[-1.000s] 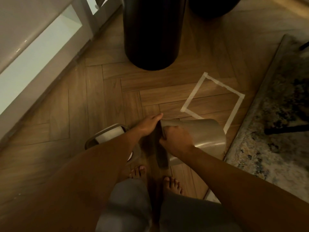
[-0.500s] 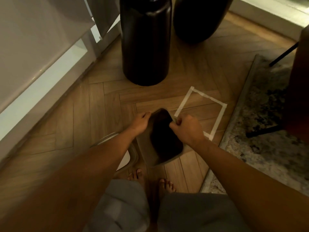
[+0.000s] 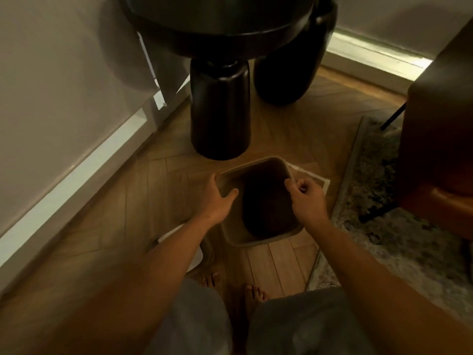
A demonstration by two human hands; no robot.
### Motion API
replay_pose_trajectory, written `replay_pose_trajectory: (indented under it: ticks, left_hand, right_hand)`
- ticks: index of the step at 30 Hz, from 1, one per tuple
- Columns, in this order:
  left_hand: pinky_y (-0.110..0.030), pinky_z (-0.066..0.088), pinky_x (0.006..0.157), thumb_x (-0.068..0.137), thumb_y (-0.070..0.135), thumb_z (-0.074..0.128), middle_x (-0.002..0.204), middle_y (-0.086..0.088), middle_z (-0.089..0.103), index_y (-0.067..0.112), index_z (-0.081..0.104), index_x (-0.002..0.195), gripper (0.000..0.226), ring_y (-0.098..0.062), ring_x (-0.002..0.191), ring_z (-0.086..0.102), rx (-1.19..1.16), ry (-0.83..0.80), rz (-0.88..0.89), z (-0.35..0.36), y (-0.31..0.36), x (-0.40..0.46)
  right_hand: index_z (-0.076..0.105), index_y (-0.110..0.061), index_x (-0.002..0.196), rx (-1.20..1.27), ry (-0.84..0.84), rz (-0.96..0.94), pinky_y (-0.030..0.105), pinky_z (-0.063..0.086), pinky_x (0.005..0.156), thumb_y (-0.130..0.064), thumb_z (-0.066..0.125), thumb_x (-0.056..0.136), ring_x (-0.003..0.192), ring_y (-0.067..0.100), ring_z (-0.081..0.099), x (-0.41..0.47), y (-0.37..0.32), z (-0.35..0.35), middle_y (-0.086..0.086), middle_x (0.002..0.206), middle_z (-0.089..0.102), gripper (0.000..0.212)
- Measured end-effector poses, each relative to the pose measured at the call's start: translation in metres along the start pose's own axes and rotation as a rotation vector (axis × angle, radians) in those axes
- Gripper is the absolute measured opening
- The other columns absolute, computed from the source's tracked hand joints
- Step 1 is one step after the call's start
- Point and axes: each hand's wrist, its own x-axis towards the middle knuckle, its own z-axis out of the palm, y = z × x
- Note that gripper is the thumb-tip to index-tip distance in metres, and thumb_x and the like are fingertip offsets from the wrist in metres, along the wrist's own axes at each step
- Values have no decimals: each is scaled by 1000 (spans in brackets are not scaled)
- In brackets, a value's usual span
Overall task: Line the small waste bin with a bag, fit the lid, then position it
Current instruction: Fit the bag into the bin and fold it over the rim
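Observation:
A small beige waste bin (image 3: pixel 252 242) stands upright on the wood floor with its dark open mouth facing up. Its far right corner overlaps a white tape square (image 3: pixel 323 181) on the floor. My left hand (image 3: pixel 218 197) grips the bin's left rim, thumb inside. At the right rim, my right hand (image 3: pixel 305 198) has its fingers pinched closed on the edge. The bin's lid (image 3: pixel 197 260), beige with a white panel, lies on the floor to the left, partly hidden under my left forearm. Whether a bag is inside the dark bin I cannot tell.
A black side table with thick cylindrical legs (image 3: pixel 220 108) stands just beyond the bin. A white skirting board (image 3: pixel 76 175) runs along the left. A patterned rug (image 3: pixel 384 213) and a brown chair (image 3: pixel 440 139) are on the right. My bare feet (image 3: pixel 252 290) are below the bin.
The bin went from lying on its side in my hands to standing upright, mouth up, and moved forward onto the near corner of the tape square. My view tilted upward.

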Motion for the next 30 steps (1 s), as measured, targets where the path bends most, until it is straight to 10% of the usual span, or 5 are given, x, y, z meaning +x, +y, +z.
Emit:
replay_pose_trajectory:
  ticks: [14, 21, 30]
  left_hand:
    - [-43, 41, 111, 94, 1, 52, 151, -4, 43, 27, 26, 158, 73, -23, 138, 45, 235, -244, 195, 14, 6, -38]
    - [-50, 41, 113, 95, 6, 53, 153, -8, 46, 29, 20, 161, 77, -30, 140, 46, 263, -272, 108, 49, -14, -14]
    - [-38, 43, 106, 88, 14, 75, 146, -10, 51, 17, 27, 157, 85, -31, 132, 52, 306, -390, -11, 93, -27, -5]
  right_hand:
    - [57, -14, 124, -69, 48, 151, 32, 50, 69, -25, 51, 106, 82, 10, 62, -26, 41, -30, 0, 101, 65, 22]
    - [44, -51, 141, -189, -197, 164, 53, 55, 99, -18, 55, 91, 118, 22, 64, -13, 105, -48, -4, 131, 65, 60]
    - [40, -4, 145, -377, -288, 137, 38, 44, 106, 0, 63, 91, 129, 28, 52, -5, 146, -68, 12, 139, 51, 59]
